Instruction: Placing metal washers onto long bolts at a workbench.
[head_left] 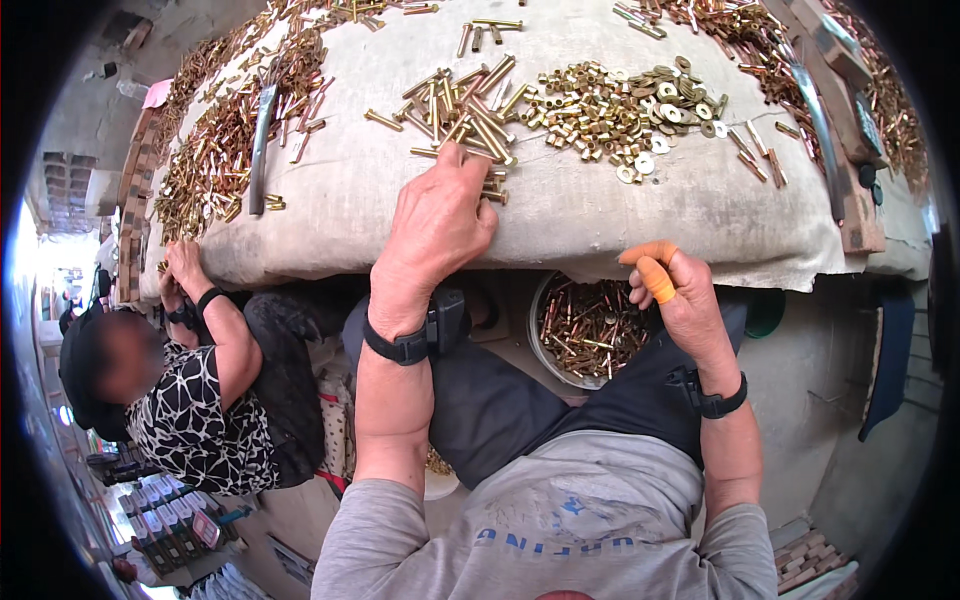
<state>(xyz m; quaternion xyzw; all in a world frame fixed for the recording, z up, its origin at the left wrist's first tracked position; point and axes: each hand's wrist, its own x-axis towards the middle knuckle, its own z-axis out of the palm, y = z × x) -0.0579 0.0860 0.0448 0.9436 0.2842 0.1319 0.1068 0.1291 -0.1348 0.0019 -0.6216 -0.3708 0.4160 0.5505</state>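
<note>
My left hand (437,212) reaches over the cloth-covered table, its fingers drawn together on a brass-coloured bolt (424,152) at the near side of a loose bolt pile (436,103). More bolts lie partly hidden beside its fingers. My right hand (676,292) hovers at the table's front edge, with orange finger covers (655,278) on its thumb and forefinger. These fingers are curled in close together; whatever they may hold is hidden. Under that hand a bucket (541,345) of bolts stands between my legs. Right of the bolt pile lie small brass-coloured nuts (583,110) and flat washers (672,100).
Large heaps of bolts (225,150) cover the table's left side, with a metal strip (263,150) beside them. Another strip (818,140) and wooden blocks (860,225) line the right. A co-worker (200,400) sits at the left, hands at the table corner.
</note>
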